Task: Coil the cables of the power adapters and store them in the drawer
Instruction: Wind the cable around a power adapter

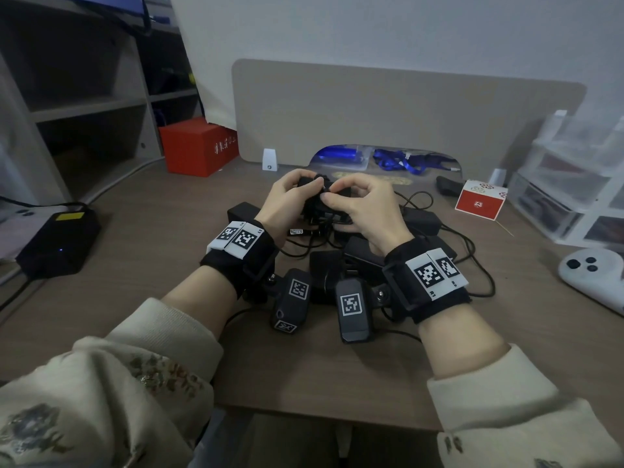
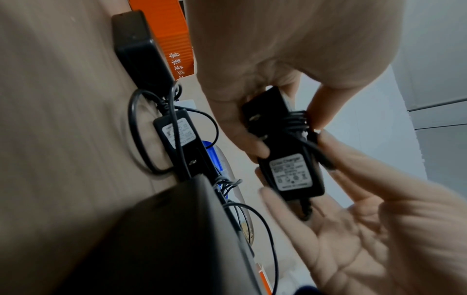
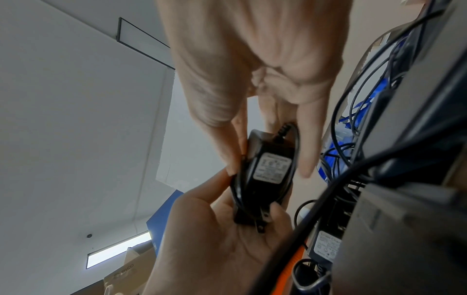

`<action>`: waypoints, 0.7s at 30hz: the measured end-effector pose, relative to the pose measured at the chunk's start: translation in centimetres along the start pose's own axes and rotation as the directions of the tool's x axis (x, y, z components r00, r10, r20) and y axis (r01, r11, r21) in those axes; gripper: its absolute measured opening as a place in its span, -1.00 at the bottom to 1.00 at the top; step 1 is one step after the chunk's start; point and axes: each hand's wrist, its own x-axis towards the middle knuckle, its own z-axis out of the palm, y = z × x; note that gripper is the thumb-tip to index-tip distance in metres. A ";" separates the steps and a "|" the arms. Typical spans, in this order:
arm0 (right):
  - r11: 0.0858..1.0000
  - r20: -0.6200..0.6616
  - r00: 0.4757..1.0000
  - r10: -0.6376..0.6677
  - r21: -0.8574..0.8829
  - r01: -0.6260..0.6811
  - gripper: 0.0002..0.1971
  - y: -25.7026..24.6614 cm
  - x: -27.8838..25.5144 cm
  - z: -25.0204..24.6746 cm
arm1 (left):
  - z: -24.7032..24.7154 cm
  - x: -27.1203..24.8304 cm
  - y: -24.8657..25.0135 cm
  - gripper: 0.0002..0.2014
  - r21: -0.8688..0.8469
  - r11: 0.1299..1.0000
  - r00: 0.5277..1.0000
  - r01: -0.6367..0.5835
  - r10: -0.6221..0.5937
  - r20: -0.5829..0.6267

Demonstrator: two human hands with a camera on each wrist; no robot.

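Mid-coil: left hand (image 1: 287, 197) grips the adapter (image 2: 290, 167) above the surface (image 1: 152, 265), right hand (image 1: 364, 204) fingers pinch its cable (image 2: 295, 119), mostly wrapped. Next: tuck the loose end, then find the drawer, not clearly in view

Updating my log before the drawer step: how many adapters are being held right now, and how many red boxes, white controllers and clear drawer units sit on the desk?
Held adapter: 1
Red boxes: 2, large and small
White controller: 1
Clear drawer unit: 1
Total: 5
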 end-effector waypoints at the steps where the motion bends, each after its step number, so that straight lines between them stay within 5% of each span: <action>1: 0.999 0.016 0.999 0.027 0.042 -0.028 -0.90 -0.1 -0.1 0.1 | 0.1 0.0 0.0 -0.94 0.006 1.000 1.000 0.003 -0.003 0.006; 7: 0.994 -0.069 0.996 0.053 0.101 -0.046 -0.92 -0.3 -0.1 0.0 | 0.4 0.3 -0.4 -0.62 0.050 0.999 1.000 0.009 -0.009 0.010; 12: 0.992 -0.166 0.984 0.065 0.116 -0.046 -0.89 0.2 0.3 0.0 | 0.2 0.3 -0.2 -0.56 0.156 0.985 0.997 -0.072 0.075 -0.014; 15: 0.988 -0.252 0.966 0.066 0.149 -0.029 -0.85 0.5 0.8 -0.1 | -0.3 0.7 0.1 -0.62 0.224 0.969 0.986 -0.109 0.134 -0.098; 21: 0.989 -0.286 0.957 0.053 0.147 -0.011 -0.84 0.9 0.9 0.3 | -0.5 0.8 -0.5 -0.84 0.370 0.921 0.989 -0.120 0.144 -0.038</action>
